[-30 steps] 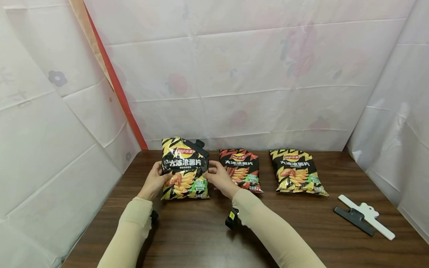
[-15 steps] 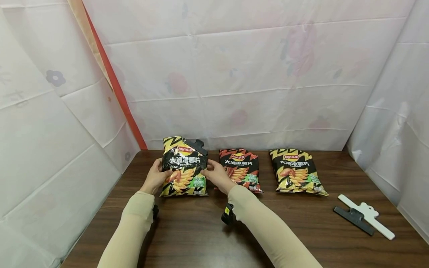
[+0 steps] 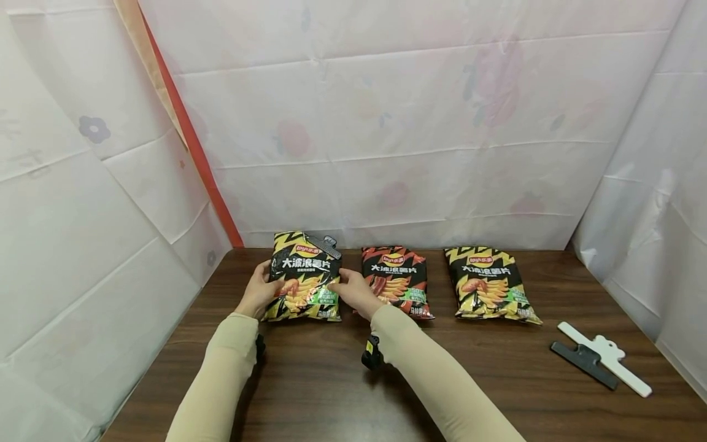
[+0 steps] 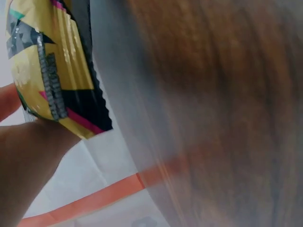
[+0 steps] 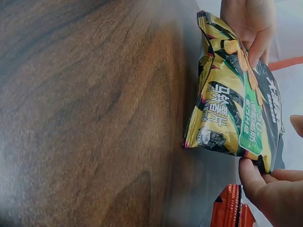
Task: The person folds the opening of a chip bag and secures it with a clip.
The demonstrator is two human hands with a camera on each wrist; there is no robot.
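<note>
In the head view, left hand (image 3: 258, 290) and right hand (image 3: 358, 291) pinch the left bag (image 3: 304, 270), its dark clip (image 3: 324, 247) already on, while red bag (image 3: 394, 264) and right bag (image 3: 488, 282) show none and white clip (image 3: 609, 353) and black clip (image 3: 582, 364) lie loose; the left wrist shows its side held, the right wrist both hands gripping it.

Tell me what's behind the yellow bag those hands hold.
In the head view, a pale patterned sheet shows beyond the top of the held bag, where a dark clip sits at the right corner. Whatever lies directly behind the bag is covered.
</note>
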